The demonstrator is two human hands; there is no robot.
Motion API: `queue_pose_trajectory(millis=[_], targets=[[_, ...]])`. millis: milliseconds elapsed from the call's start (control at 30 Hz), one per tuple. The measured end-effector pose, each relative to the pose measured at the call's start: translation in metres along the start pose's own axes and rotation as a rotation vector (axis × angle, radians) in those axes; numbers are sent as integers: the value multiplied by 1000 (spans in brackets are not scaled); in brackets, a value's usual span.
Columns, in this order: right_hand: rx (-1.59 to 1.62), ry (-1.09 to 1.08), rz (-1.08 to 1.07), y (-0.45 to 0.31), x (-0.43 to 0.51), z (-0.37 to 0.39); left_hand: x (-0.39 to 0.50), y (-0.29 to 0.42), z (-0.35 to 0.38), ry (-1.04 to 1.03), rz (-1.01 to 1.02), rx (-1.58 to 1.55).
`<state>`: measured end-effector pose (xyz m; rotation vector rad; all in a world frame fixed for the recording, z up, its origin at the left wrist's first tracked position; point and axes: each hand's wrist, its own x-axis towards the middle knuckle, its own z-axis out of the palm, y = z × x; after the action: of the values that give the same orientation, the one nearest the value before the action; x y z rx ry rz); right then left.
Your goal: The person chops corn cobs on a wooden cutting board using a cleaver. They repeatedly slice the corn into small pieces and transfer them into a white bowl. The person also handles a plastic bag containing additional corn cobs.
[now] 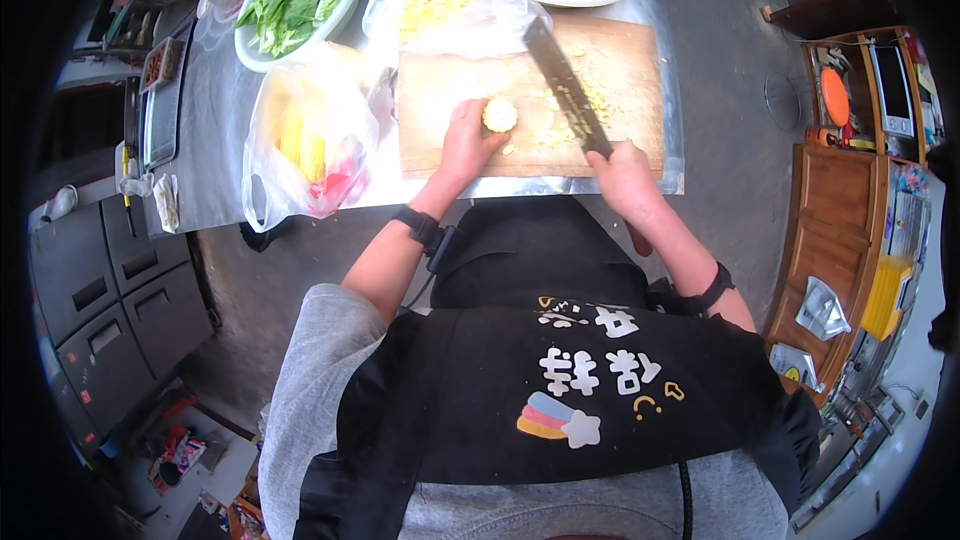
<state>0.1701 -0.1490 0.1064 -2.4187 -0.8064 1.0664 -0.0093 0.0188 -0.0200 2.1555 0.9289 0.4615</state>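
My left hand [471,136] grips a piece of corn cob [500,115], its round cut end facing up, at the near part of the wooden cutting board [450,154]. In my right hand [624,176] is the handle of a kitchen cleaver [566,82]; its dark blade, with bits of corn stuck on it, slants up over the board's right half. Loose kernels [596,95] lie around and beyond the blade. A clear plastic bag with yellow kernels [435,4] rests against the board's far edge. Left of the board stands a plastic bag [341,109] with yellow corn cobs in it.
Beyond the board, a white bowl [556,0] holds yellow pieces. At the back left, a pale basin [259,62] holds green leaves. A small container [161,64] sits at the metal table's [217,157] far left. A wooden cabinet [836,187] stands to the right across the floor.
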Motion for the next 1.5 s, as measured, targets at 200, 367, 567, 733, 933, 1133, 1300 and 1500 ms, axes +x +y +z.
queue_pose_trajectory(millis=[200, 367, 567, 733, 933, 1133, 1300, 1500], targets=[[-104, -149, -95, -38, 9, 28, -2, -8, -11, -38, -17, -44], [-136, -130, -88, -48, 16, 38, 3, -6, -9, -30, 67, 54], [-134, -136, -62, -54, 17, 37, 3, -3, -8, -43, 13, 44], [-144, -183, -63, -58, 21, 42, 0, -4, -19, -3, 2, -9], [-209, -232, -68, -63, 25, 42, 30, 11, -69, 284, 122, 49], [-250, -230, -35, -73, 30, 46, 106, 33, -73, 354, 482, 183], [-259, -306, 91, -85, 36, 42, 126, 17, -58, 105, 496, 452], [-339, -382, 143, -105, 42, 38, 135, -12, -51, -79, 424, 367]])
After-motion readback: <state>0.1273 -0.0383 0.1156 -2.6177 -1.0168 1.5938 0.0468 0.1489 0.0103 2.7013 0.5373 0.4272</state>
